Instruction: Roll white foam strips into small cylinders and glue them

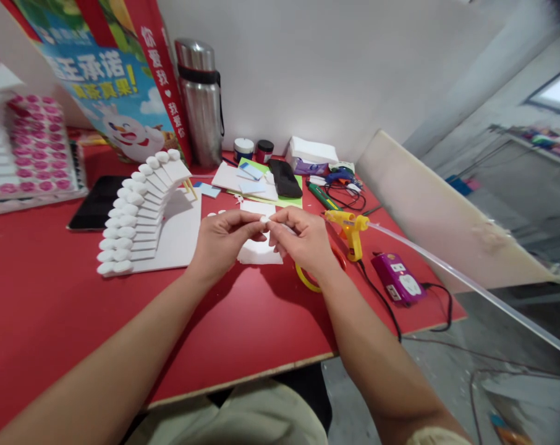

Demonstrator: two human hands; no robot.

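Note:
A small white piece [264, 219] is pinched between the fingertips of both hands, above a white sheet [261, 252] on the red table. My left hand [227, 238] grips it from one side, thumb against index finger. From the other side my right hand [301, 235] holds it the same way. Its exact kind is too small to make out. To the left stands a curved white model staircase [148, 216] edged with oval white pieces, on a white board [182, 238]. Partly under my right wrist lies a roll of yellow tape [308, 279].
A yellow glue gun [352, 230] with a long clear glue stick stands at right, near a purple power box [398, 279] and its cords. Behind are a steel thermos [200, 105], paint jars [243, 148], a colourful bag [117, 80] and a black phone-like slab [94, 204].

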